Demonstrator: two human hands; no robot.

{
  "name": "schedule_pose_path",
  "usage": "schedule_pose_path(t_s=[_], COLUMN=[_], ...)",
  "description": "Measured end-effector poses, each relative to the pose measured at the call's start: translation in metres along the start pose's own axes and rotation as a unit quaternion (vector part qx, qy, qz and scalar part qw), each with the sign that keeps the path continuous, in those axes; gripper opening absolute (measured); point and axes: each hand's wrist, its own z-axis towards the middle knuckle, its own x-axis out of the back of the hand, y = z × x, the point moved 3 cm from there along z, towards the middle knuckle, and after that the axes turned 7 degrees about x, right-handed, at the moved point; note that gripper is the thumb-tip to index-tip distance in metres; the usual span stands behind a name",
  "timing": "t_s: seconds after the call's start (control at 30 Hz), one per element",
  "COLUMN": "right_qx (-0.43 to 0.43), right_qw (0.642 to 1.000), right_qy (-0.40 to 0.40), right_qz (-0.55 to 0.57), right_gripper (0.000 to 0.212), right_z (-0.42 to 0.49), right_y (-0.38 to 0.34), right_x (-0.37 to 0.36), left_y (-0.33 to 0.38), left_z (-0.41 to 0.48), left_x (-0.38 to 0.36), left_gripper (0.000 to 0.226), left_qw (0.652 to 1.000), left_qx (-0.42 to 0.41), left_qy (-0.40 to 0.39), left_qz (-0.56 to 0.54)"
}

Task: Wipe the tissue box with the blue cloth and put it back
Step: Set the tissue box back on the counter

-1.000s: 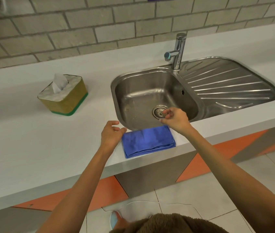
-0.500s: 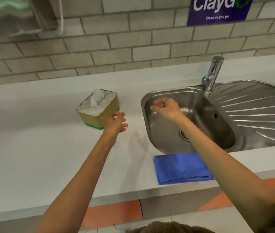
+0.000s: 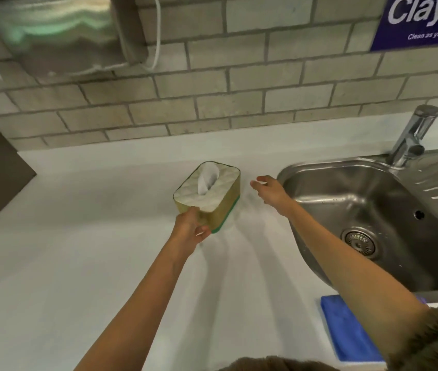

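Observation:
The tissue box [image 3: 212, 188] is gold-sided with a green base and a white quilted top, one tissue sticking up. It sits on the white counter [image 3: 78, 263], left of the sink. My left hand [image 3: 189, 228] grips its near corner. My right hand [image 3: 268, 190] hovers open just right of the box, fingers apart, not touching it. The folded blue cloth [image 3: 346, 328] lies at the counter's front edge, partly hidden under my right forearm.
A steel sink [image 3: 367, 210] with a drain and a tap [image 3: 410, 137] is on the right. A brick wall rises behind the counter, with a metal dispenser [image 3: 51, 30] upper left and a blue sign [image 3: 424, 20] upper right.
Both hands moved from the blue cloth toward the tissue box. My left hand took hold of the box's near corner; my right hand came from over the sink to beside the box.

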Motion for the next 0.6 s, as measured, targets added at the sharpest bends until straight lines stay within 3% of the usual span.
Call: schedule_pose_path(t_s=[0.23, 0.6], right_qx=[-0.012, 0.014], right_qw=[1.000, 0.998], right_qy=[0.010, 0.048], right_qz=[-0.026, -0.037], right_gripper=[0.059, 0.041], right_z=[0.040, 0.089], right_y=[-0.015, -0.014], right_x=[-0.020, -0.031], left_y=[0.025, 0.093], left_z=[0.033, 0.098], left_x=[0.006, 0.001], left_gripper=[0.016, 0.017], left_qw=[0.999, 0.993], left_qx=[0.009, -0.034], left_qy=[0.011, 0.051], left_qz=[0.046, 0.099])
